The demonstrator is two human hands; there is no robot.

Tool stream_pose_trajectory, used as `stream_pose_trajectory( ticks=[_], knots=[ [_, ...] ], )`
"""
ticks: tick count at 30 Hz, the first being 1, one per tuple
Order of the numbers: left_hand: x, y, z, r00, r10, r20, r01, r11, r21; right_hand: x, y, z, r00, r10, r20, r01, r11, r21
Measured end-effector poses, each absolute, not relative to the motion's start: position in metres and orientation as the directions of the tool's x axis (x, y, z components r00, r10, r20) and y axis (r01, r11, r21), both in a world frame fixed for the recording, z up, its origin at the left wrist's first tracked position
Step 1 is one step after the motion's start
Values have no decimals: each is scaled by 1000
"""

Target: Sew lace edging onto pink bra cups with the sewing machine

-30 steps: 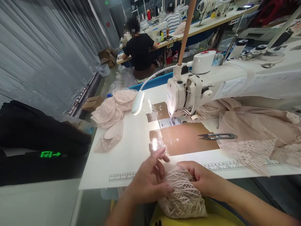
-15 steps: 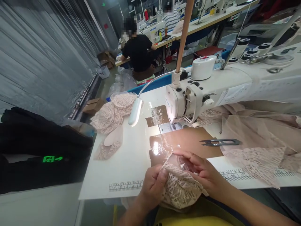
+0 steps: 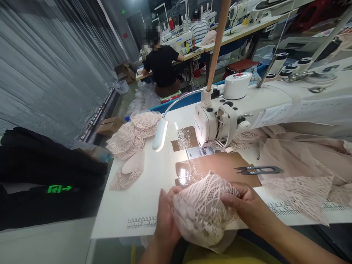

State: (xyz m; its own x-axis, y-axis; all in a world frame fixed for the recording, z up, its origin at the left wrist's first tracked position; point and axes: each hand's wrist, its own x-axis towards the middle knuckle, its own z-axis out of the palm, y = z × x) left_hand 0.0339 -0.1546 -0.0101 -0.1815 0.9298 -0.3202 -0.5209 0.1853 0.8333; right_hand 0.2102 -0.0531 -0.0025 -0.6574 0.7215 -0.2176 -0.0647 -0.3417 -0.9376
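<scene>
Left hand (image 3: 166,216) and right hand (image 3: 244,205) both clamped on pale pink lace piece (image 3: 202,209), bunched between them above bench (image 3: 137,198) near edge. Thread snips (image 3: 257,169) lie apart, right of needle area of sewing machine (image 3: 220,121).

Bare tabletop (image 3: 134,201) lies open left of the lace bundle (image 3: 202,211), up to the lamp (image 3: 160,134) and lace pile (image 3: 129,134). Ahead, the sewing machine (image 3: 213,124) blocks the way. To the right, snips (image 3: 258,169) and heaped fabric (image 3: 302,165) crowd the surface.
</scene>
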Motion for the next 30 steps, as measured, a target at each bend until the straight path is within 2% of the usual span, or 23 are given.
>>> stream_pose_trajectory(
  ticks=[3,5,7,9,11,14,16,17,18,20,21,23,25,30],
  knots=[
    [47,-157,-6,5,950,-311,-728,217,650,205,-56,-3,-568,798,-201,-65,-286,-956],
    [59,-154,-4,43,946,-323,-737,248,629,198,-60,-1,-619,771,-148,-8,-194,-981],
    [68,-150,-4,6,932,-362,-746,245,620,191,-63,1,-682,719,-134,-6,-189,-982],
    [72,-148,-7,-46,922,-384,-739,228,634,187,-64,1,-673,720,-170,-76,-296,-952],
    [67,-153,-12,-48,928,-371,-696,235,679,188,-60,1,-584,778,-231,-181,-402,-897],
    [42,-171,-10,192,941,-279,-546,339,766,197,-50,3,-469,842,-266,-261,-420,-869],
    [20,-181,0,401,884,-240,-344,388,855,202,-45,9,-545,802,-245,-147,-380,-913],
    [9,-183,8,380,907,-184,-300,308,903,203,-44,13,-617,756,-216,-66,-324,-944],
    [1,-182,16,265,957,-122,-246,190,951,203,-45,16,-695,695,-184,7,-249,-968],
    [-9,-175,30,25,999,-44,-13,45,999,201,-49,23,-821,559,-119,78,-98,-992],
    [-10,-170,34,-32,999,-39,90,42,995,199,-52,24,-862,500,-88,76,-46,-996],
    [-6,-161,37,-11,997,-79,167,80,983,195,-58,24,-904,425,-48,55,5,-998],
    [1,-157,33,52,992,-111,120,104,987,192,-62,21,-902,431,-7,34,54,-998],
    [7,-164,21,43,993,-114,85,110,990,189,-62,15,-840,540,46,34,138,-990]
  ],
)
